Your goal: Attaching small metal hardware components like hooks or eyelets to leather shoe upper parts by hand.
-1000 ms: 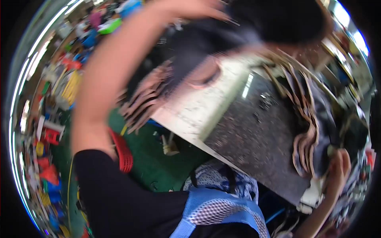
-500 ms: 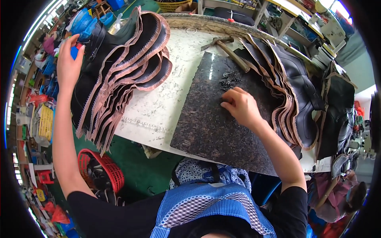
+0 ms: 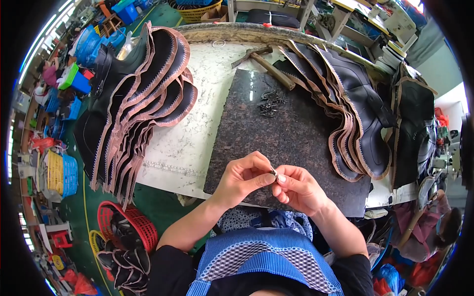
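My left hand (image 3: 241, 178) and my right hand (image 3: 302, 189) meet over the near edge of a dark speckled stone slab (image 3: 247, 133). Their fingertips pinch a small metal piece (image 3: 273, 172) between them; its exact kind is too small to make out. Farther up the slab lies a little pile of dark metal pieces (image 3: 270, 104). A wooden-handled hammer (image 3: 272, 70) rests by the slab's far edge. To the left is a fanned stack of black boot uppers (image 3: 126, 106) with pinkish-brown zigzag-stitched edges. More black boot uppers (image 3: 363, 98) lie on the slab's right side.
The white worktable (image 3: 173, 153) has a ruler scale along its near side. Below its left edge stands a red basket (image 3: 143, 224) of dark pieces, with more dark pieces beside it. At lower right a co-worker (image 3: 424, 227) sits close by. A further black upper (image 3: 415, 128) lies far right.
My left hand has left the left stack of uppers and come to the middle. My right hand has drawn back from the metal pile, and both now pinch a small metal piece.
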A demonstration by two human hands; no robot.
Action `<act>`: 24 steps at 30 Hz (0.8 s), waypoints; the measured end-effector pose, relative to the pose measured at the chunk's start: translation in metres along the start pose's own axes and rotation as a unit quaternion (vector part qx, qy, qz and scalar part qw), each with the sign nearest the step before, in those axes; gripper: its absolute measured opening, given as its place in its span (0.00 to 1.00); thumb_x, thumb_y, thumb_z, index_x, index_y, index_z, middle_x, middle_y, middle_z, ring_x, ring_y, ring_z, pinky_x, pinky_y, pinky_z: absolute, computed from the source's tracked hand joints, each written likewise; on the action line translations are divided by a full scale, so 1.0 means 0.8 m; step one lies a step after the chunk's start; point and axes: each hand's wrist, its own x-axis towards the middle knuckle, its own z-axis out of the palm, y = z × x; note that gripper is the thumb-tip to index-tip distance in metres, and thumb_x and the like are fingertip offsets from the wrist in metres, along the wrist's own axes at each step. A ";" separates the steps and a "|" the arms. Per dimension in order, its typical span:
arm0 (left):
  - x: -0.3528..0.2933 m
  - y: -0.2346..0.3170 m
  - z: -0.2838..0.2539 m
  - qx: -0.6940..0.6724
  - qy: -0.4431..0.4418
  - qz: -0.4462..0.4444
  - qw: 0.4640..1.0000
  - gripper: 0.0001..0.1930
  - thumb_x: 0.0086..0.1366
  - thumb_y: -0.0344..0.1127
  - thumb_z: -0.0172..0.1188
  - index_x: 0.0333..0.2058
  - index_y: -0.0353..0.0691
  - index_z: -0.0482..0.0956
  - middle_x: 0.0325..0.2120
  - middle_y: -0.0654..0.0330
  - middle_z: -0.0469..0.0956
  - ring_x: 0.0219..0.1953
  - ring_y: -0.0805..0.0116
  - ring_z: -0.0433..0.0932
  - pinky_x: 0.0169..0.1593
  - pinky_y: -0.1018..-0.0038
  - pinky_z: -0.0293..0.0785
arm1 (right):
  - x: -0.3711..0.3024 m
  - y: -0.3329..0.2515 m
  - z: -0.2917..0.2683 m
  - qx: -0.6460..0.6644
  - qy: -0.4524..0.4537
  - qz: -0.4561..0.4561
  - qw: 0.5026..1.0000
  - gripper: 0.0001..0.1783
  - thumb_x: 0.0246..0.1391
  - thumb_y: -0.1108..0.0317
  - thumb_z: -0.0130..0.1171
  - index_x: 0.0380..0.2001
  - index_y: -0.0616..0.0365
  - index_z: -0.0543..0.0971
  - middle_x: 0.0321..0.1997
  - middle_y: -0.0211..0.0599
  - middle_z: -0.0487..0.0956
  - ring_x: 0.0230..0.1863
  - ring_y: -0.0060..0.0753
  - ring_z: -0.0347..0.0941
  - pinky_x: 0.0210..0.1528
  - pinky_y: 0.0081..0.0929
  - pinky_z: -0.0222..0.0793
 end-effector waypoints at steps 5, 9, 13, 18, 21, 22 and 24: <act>0.000 -0.007 0.009 -0.096 0.071 -0.118 0.986 0.03 0.69 0.30 0.66 0.39 0.38 0.82 0.35 0.66 0.78 0.31 0.81 0.72 0.36 0.82 0.69 | -0.026 0.013 0.023 -0.290 0.111 -0.191 0.931 0.14 0.66 0.71 0.63 0.53 0.64 0.78 0.39 0.39 0.86 0.37 0.26 0.83 0.42 0.24 0.80; 0.001 -0.003 0.018 -0.118 0.061 -0.141 0.981 0.04 0.69 0.28 0.66 0.41 0.37 0.84 0.33 0.66 0.81 0.30 0.81 0.72 0.33 0.83 0.68 | -0.033 0.008 0.016 -0.334 0.068 -0.270 0.901 0.20 0.63 0.74 0.66 0.57 0.64 0.80 0.45 0.35 0.82 0.46 0.24 0.81 0.49 0.22 0.78; -0.007 -0.008 0.015 -0.246 0.044 -0.135 0.959 0.04 0.70 0.30 0.66 0.39 0.37 0.83 0.34 0.63 0.80 0.28 0.80 0.72 0.33 0.81 0.70 | -0.034 -0.007 0.018 -0.551 0.029 -0.406 0.729 0.16 0.54 0.75 0.72 0.47 0.64 0.84 0.42 0.41 0.82 0.41 0.35 0.83 0.43 0.28 0.81; 0.004 -0.008 0.034 -0.230 0.025 -0.105 0.967 0.04 0.69 0.30 0.66 0.36 0.38 0.80 0.35 0.63 0.77 0.26 0.81 0.70 0.31 0.82 0.70 | -0.045 0.002 0.022 -0.504 0.066 -0.408 0.758 0.17 0.56 0.74 0.71 0.47 0.67 0.81 0.39 0.41 0.83 0.40 0.33 0.84 0.44 0.28 0.82; 0.009 -0.008 0.040 -0.196 0.029 -0.109 0.974 0.04 0.70 0.32 0.66 0.37 0.40 0.80 0.32 0.65 0.77 0.26 0.81 0.71 0.30 0.83 0.68 | -0.046 0.015 0.013 -0.361 0.083 -0.353 0.859 0.13 0.59 0.76 0.69 0.47 0.66 0.81 0.40 0.38 0.84 0.43 0.27 0.83 0.46 0.24 0.81; 0.010 -0.008 0.042 -0.179 0.031 -0.112 0.977 0.04 0.71 0.33 0.65 0.38 0.40 0.80 0.31 0.66 0.77 0.26 0.81 0.71 0.29 0.84 0.67 | -0.046 0.019 0.011 -0.296 0.078 -0.325 0.895 0.13 0.59 0.76 0.69 0.46 0.66 0.81 0.42 0.36 0.84 0.44 0.26 0.83 0.47 0.24 0.81; 0.015 -0.008 0.051 -0.172 0.042 -0.137 0.975 0.05 0.72 0.34 0.64 0.42 0.42 0.82 0.31 0.67 0.79 0.28 0.82 0.73 0.31 0.84 0.67 | -0.045 0.019 0.011 -0.317 0.105 -0.369 0.867 0.20 0.59 0.77 0.68 0.55 0.64 0.81 0.45 0.38 0.83 0.44 0.25 0.82 0.46 0.23 0.80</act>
